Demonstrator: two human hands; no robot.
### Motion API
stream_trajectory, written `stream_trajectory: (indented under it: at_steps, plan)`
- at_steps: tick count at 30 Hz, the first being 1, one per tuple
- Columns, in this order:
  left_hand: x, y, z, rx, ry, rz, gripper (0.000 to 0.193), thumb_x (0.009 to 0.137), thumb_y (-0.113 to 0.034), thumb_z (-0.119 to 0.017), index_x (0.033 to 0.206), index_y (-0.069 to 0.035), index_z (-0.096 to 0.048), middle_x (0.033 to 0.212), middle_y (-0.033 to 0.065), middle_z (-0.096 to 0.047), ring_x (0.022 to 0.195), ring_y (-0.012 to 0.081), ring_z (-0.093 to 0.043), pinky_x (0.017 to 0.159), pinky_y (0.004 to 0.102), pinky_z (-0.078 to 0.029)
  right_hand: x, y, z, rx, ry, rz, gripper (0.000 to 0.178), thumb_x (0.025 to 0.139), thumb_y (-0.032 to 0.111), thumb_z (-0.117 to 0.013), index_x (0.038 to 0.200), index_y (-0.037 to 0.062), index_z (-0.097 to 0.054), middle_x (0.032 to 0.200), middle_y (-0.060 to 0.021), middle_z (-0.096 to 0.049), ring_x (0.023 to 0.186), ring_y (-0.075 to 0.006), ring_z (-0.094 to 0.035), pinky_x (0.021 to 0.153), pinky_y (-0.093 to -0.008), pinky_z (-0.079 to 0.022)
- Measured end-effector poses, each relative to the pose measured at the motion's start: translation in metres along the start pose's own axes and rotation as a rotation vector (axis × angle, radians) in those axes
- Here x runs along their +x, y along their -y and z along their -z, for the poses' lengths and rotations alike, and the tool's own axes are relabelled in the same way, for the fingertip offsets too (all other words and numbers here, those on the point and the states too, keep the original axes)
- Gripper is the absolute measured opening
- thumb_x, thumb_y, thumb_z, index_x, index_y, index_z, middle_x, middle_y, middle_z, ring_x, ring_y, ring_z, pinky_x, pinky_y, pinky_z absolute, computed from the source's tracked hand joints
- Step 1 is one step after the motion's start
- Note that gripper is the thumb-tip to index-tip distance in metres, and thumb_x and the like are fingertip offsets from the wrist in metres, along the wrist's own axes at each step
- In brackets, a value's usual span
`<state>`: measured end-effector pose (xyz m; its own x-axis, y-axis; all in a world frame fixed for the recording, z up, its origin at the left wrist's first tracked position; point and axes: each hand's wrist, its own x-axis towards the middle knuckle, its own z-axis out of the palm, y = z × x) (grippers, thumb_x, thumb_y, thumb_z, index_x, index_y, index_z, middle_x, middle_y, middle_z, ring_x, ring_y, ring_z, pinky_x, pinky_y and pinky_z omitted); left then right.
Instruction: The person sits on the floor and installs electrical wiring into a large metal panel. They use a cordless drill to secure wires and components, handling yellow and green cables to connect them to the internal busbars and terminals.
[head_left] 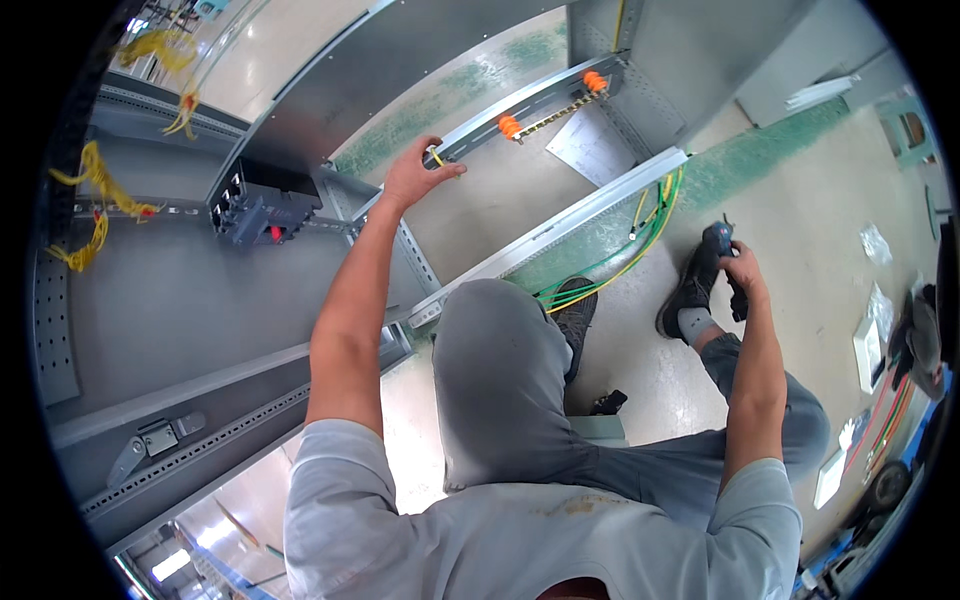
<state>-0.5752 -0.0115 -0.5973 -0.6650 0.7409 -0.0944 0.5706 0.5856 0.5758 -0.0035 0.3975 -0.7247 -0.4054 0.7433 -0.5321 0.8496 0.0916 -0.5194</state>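
Observation:
My left hand reaches to the cabinet's inner metal rail, its thumb and fingers curled round a short yellow wire. How the wire's ends sit is too small to tell. Down at the right, beside my shoe, my right hand grips a dark cordless drill with its tip pointing away from me. Beyond my left hand, two orange ribbed insulators carry a perforated metal bar. A black circuit breaker with a red button is mounted left of my left forearm.
Green and yellow-green wires hang over the front cabinet rail. A white paper sheet lies inside the frame. Yellow wire bundles dangle at the left. Plastic bags, a white box and coloured cables lie on the floor at right.

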Motion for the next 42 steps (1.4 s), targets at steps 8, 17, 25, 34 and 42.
stream_trajectory:
  at_steps: [8, 17, 25, 34, 42]
  plan:
    - [-0.008, -0.024, 0.008, 0.023, -0.082, -0.011, 0.087, 0.078, -0.066, -0.077, 0.135, -0.002, -0.061, 0.128, 0.0228, -0.067, 0.12, 0.0363, -0.065, 0.101, 0.0432, -0.05, -0.14, 0.144, -0.005, 0.889, 0.038, 0.148, 0.032, 0.089, 0.041, -0.08, 0.09, 0.0152, -0.061, 0.07, 0.0011, -0.059, 0.056, -0.0114, -0.056, 0.053, -0.0291, -0.047]
    - [-0.029, -0.041, 0.071, 0.081, 0.077, -0.008, 0.066, 0.09, -0.049, -0.072, 0.127, 0.005, -0.066, 0.12, 0.0248, -0.071, 0.112, 0.0359, -0.07, 0.097, 0.0424, -0.053, -0.213, 0.219, -0.139, 1.39, 0.211, 0.349, 0.031, 0.092, 0.027, -0.078, 0.111, 0.0073, -0.063, 0.093, -0.0076, -0.071, 0.064, -0.0129, -0.063, 0.056, -0.0299, -0.054]
    - [-0.039, -0.053, 0.085, 0.134, 0.14, -0.033, 0.04, 0.091, -0.035, -0.069, 0.11, -0.001, -0.076, 0.098, 0.0191, -0.076, 0.081, 0.0276, -0.076, 0.085, 0.04, -0.057, -0.24, 0.276, -0.236, 1.544, 0.333, 0.156, 0.032, 0.089, 0.024, -0.079, 0.109, 0.0055, -0.064, 0.09, -0.0103, -0.072, 0.06, -0.0163, -0.066, 0.055, -0.033, -0.059]
    - [-0.059, 0.005, -0.002, -0.379, 0.082, 0.328, 0.044, 0.099, -0.024, -0.059, 0.139, -0.004, -0.059, 0.104, 0.0092, -0.07, 0.085, 0.0178, -0.071, 0.071, 0.0351, -0.058, -0.238, 0.328, -0.322, 1.784, 0.377, -0.071, 0.03, 0.09, 0.023, -0.076, 0.107, 0.0041, -0.06, 0.094, -0.0139, -0.07, 0.061, -0.0192, -0.063, 0.057, -0.0378, -0.056]
    - [-0.036, -0.013, -0.01, -0.268, 0.143, 0.364, 0.049, 0.095, -0.005, -0.05, 0.143, -0.007, -0.057, 0.098, 0.0108, -0.07, 0.082, 0.0201, -0.073, 0.068, 0.0368, -0.058, -0.221, 0.341, -0.346, 1.823, 0.337, -0.103, 0.029, 0.09, 0.023, -0.075, 0.107, 0.0048, -0.06, 0.094, -0.0142, -0.07, 0.061, -0.0188, -0.062, 0.057, -0.0375, -0.055]
